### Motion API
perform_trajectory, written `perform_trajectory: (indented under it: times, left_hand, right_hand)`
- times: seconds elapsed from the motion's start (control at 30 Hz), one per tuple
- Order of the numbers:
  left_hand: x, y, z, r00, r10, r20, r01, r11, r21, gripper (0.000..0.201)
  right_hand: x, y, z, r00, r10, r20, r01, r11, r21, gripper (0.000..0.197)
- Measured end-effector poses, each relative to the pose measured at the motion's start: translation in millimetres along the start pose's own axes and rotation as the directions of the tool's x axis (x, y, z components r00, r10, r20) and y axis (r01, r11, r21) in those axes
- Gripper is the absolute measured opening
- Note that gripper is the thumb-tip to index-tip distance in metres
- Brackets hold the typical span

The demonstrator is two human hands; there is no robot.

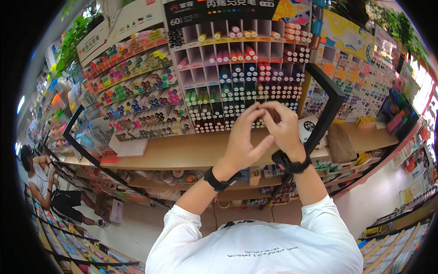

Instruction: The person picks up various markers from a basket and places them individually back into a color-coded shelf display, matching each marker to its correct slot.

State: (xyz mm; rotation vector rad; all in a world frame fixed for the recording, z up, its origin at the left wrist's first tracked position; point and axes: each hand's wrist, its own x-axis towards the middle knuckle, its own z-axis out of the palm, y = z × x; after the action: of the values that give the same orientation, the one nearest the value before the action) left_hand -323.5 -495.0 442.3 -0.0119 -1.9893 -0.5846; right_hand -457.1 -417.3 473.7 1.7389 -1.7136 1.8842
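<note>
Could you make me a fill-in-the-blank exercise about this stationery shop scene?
1. Both hands, the left hand and the right hand, meet in front of a cubbyhole rack of colourful marker pens, above a long ____ shelf.
2. Each wrist wears a ____ strap.
3. The person's long-sleeved shirt is ____.
4. At the far left, another person is ____ by the low shelves.

Missing words: wooden; black; white; crouching

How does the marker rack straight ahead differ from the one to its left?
The middle rack is a grid of square white cubbies, several empty; the left rack has long slanted rows, all packed full. The middle rack's markers are mostly dark-bodied with coloured caps; the left rack's look brighter. Both stand on the wooden shelf.
</note>
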Motion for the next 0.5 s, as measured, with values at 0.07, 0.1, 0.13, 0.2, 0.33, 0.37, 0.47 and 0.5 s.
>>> perform_trajectory:
  times: [0.07, 0.1, 0.13, 0.2, 0.33, 0.37, 0.47, 0.5]
  left_hand:
    - [-5, 20, 11, 0.997, 0.055, 0.053, -0.054, 0.998, -0.011, 0.063]
    - [-10, 30, 17, 0.992, 0.088, 0.096, -0.088, 0.996, -0.002, 0.060]
    - [-21, 35, 24, 0.973, 0.099, 0.208, -0.095, 0.995, -0.029, 0.056]
    - [-48, 46, 47, 0.910, 0.088, 0.406, -0.008, 0.981, -0.194, 0.044]
    - [-114, 29, 95, 0.691, 0.099, 0.716, 0.286, 0.872, -0.396, 0.040]
    - [-131, 22, 104, 0.682, 0.055, 0.730, 0.325, 0.871, -0.369, 0.040]
    - [-154, 5, 123, 0.439, -0.073, 0.895, 0.409, 0.904, -0.127, 0.034]
    - [-161, 2, 128, 0.424, -0.081, 0.902, 0.411, 0.905, -0.112, 0.032]
  right_hand:
    - [-36, 6, -19, 0.998, 0.056, 0.043, -0.062, 0.984, 0.165, 0.019]
    - [-60, 4, -30, 0.988, 0.128, 0.082, -0.143, 0.968, 0.206, 0.021]
    - [-91, 10, -38, 0.962, 0.226, 0.152, -0.263, 0.915, 0.307, 0.022]
    - [-142, 18, -58, 0.857, 0.397, 0.328, -0.509, 0.755, 0.414, 0.021]
    - [-263, 60, -93, 0.645, 0.629, 0.435, -0.760, 0.586, 0.280, 0.027]
    - [-287, 62, -95, 0.583, 0.718, 0.381, -0.812, 0.500, 0.300, 0.028]
    - [-352, 84, -123, 0.542, 0.836, 0.087, -0.837, 0.528, 0.142, 0.026]
    - [-373, 88, -128, 0.552, 0.833, -0.017, -0.822, 0.548, 0.153, 0.025]
